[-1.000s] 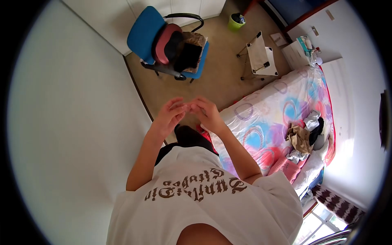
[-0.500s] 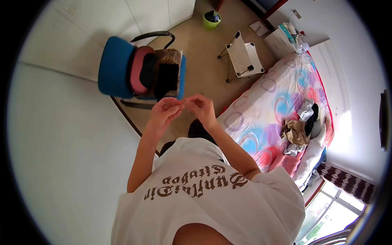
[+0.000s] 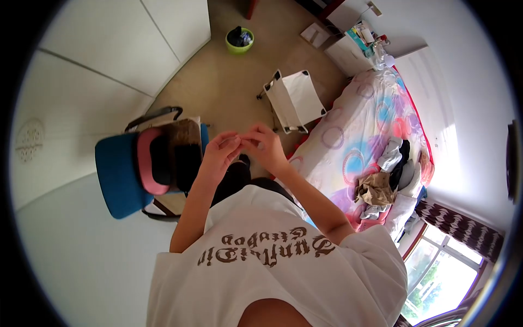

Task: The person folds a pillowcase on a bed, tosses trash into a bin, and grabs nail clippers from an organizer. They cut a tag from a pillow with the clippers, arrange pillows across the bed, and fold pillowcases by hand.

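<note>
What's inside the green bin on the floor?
At the top of the green bin, a dark crumpled item and a bluish-grey crumpled piece show. Whatever lies beneath them is covered, so I can't tell.

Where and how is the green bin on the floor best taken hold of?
Probably by the near rim of the bin, coming down from above on the wearer's side. It stands upright, and its round, open top offers an edge to pinch, though the dark contents leave limited finger room inside.
</note>
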The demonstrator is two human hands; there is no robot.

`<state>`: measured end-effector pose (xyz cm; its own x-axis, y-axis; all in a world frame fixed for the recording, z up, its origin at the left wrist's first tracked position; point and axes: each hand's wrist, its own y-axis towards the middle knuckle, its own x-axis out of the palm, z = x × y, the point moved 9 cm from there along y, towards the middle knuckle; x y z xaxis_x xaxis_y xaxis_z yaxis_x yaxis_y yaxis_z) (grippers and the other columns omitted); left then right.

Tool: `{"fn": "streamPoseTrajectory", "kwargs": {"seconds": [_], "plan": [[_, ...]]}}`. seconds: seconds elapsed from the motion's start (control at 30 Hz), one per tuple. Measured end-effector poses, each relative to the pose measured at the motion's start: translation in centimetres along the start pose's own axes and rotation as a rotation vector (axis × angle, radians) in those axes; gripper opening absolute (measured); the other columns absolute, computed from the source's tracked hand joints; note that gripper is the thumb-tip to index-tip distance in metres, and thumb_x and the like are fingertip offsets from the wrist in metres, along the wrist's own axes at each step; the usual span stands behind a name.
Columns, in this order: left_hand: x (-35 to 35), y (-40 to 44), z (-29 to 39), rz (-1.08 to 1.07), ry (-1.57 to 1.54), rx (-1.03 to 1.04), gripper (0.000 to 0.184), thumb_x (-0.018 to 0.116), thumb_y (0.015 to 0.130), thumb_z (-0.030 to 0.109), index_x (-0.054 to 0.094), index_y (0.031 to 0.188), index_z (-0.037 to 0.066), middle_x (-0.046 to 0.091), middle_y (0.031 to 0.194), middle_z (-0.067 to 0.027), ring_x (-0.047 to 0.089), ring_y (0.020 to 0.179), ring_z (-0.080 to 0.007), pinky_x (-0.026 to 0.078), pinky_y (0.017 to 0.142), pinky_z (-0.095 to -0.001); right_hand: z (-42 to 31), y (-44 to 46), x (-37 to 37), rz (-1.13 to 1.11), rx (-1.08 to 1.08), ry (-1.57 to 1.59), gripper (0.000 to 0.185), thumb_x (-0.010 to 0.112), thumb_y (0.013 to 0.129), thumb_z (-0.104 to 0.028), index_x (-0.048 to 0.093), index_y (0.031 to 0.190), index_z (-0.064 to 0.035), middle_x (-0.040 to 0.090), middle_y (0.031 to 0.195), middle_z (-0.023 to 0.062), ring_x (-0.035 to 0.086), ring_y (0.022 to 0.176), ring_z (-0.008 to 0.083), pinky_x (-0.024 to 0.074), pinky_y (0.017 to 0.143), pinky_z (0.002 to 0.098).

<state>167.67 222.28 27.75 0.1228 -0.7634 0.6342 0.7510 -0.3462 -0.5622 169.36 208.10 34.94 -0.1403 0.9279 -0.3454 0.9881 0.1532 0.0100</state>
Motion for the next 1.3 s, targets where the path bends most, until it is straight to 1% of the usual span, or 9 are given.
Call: {"fn": "streamPoseTrajectory", "kwargs": {"seconds": [0.33,0.53,0.63,0.87,0.93,1.0,1.13,1.23,1.3], "plan": [[1.5,21.4,5.5,-0.051,-0.210,-0.130,0.025,0.066,0.099,0.003,0.062,0.124,0.006,0.070,0.107,-0.0050,0.069,0.095,-0.0123,0.059,0.083,-0.0233,7.3,18.6,-6.0,0.144,0.063,0.151,0.019,0.074,0.090,-0.005,0.076,0.108,-0.0036,0.067,0.098,0.0098,0.070,0.081,0.0228,0.0540,0.065,0.0340],[2.1,37.3,14.4,-0.059,-0.048,-0.181,0.026,0.064,0.101,0.009,0.061,0.127,0.004,0.071,0.113,-0.0106,0.070,0.108,-0.0202,0.058,0.093,-0.0291,13.5,36.0,-8.3,0.167,-0.089,-0.279,0.007,0.072,0.090,-0.007,0.075,0.094,-0.0027,0.067,0.091,0.0093,0.070,0.076,0.0260,0.0545,0.066,0.0342],[2.7,44.0,18.4,-0.085,-0.086,-0.203,0.029,0.062,0.102,0.015,0.060,0.129,0.003,0.070,0.121,-0.0150,0.069,0.113,-0.0254,0.056,0.101,-0.0348,22.8,43.6,-9.4,0.271,0.318,0.014,0.011,0.073,0.089,-0.009,0.074,0.095,-0.0001,0.071,0.086,0.0141,0.072,0.075,0.0250,0.0559,0.070,0.0346],[-7.0,60.6,16.9,0.200,0.059,-0.207,0.030,0.057,0.106,0.020,0.060,0.130,0.002,0.071,0.120,-0.0178,0.070,0.111,-0.0262,0.057,0.098,-0.0348,47.9,62.6,-12.1,0.334,0.406,-0.286,0.012,0.072,0.089,-0.012,0.075,0.094,-0.0015,0.074,0.082,0.0155,0.075,0.076,0.0270,0.0575,0.071,0.0368],[-8.9,64.4,15.6,0.251,0.055,-0.212,0.030,0.057,0.106,0.021,0.060,0.130,0.003,0.071,0.120,-0.0176,0.071,0.110,-0.0256,0.057,0.096,-0.0341,54.7,67.6,-10.9,0.308,0.439,-0.155,0.012,0.073,0.088,-0.014,0.077,0.092,-0.0033,0.075,0.082,0.0148,0.075,0.077,0.0278,0.0582,0.071,0.0377],[-10.5,65.5,13.9,0.338,0.075,-0.279,0.032,0.057,0.107,0.024,0.058,0.133,0.004,0.071,0.120,-0.0140,0.071,0.107,-0.0221,0.057,0.091,-0.0308,61.3,70.7,-9.1,0.293,0.510,-0.218,0.012,0.075,0.086,-0.014,0.077,0.093,-0.0045,0.075,0.079,0.0112,0.073,0.074,0.0212,0.0567,0.070,0.0356],[-14.3,67.6,9.6,0.466,0.061,-0.384,0.033,0.058,0.107,0.024,0.059,0.132,0.004,0.071,0.118,-0.0123,0.071,0.106,-0.0200,0.057,0.090,-0.0304,72.0,76.4,-5.3,0.296,0.632,-0.244,0.006,0.074,0.086,-0.013,0.079,0.089,-0.0094,0.075,0.076,0.0098,0.075,0.073,0.0222,0.0589,0.070,0.0359],[-15.5,68.5,8.3,0.505,0.059,-0.400,0.032,0.057,0.107,0.024,0.060,0.132,0.005,0.072,0.118,-0.0110,0.071,0.106,-0.0194,0.056,0.090,-0.0301,81.3,78.9,-0.3,0.193,0.588,-0.107,0.010,0.068,0.090,-0.009,0.076,0.097,-0.0071,0.076,0.083,0.0092,0.075,0.073,0.0212,0.0596,0.068,0.0345],[-15.6,68.3,8.4,0.525,0.107,-0.423,0.033,0.055,0.106,0.024,0.060,0.134,0.006,0.071,0.120,-0.0111,0.069,0.108,-0.0202,0.054,0.096,-0.0325,85.0,77.6,2.6,0.099,0.859,0.221,0.018,0.059,0.095,-0.006,0.072,0.108,-0.0040,0.076,0.094,0.0093,0.075,0.074,0.0208,0.0598,0.065,0.0323]]}}
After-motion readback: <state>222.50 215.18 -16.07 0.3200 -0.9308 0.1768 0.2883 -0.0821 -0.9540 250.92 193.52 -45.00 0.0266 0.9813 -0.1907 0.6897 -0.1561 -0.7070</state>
